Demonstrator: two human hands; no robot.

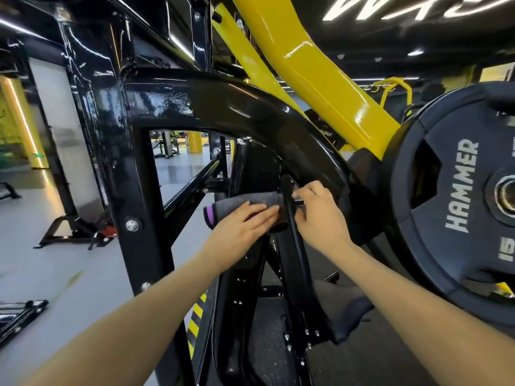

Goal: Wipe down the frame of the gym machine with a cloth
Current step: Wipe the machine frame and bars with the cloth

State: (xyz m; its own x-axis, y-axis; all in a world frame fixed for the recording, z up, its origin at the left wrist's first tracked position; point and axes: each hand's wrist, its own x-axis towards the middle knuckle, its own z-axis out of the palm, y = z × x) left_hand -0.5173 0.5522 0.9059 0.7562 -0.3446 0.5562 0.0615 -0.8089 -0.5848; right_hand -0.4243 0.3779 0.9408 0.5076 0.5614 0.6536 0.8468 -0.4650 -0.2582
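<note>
Under the curved black frame (250, 112), the grey cloth (245, 203) is being pressed against a thin bar (292, 218) by the flat, released left hand (245, 227); the bar is being pinched by the right hand (317, 215), just beside the cloth.

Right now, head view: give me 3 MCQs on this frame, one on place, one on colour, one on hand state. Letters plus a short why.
1. Where is the grey cloth with the purple edge?
A. on the floor
B. against the glossy black machine frame, under the left hand
C. draped over the black HAMMER weight plate

2. What colour is the slanted beam behind the black arch?
A. yellow
B. red
C. white

3. How are the left hand's fingers?
A. curled into an empty fist
B. hanging idle
C. straight, pressing flat on the cloth

Answers: 1 B, the hand pins the cloth to the black upright; 2 A, its paint is bright yellow; 3 C, the fingers lie extended across the cloth.
</note>
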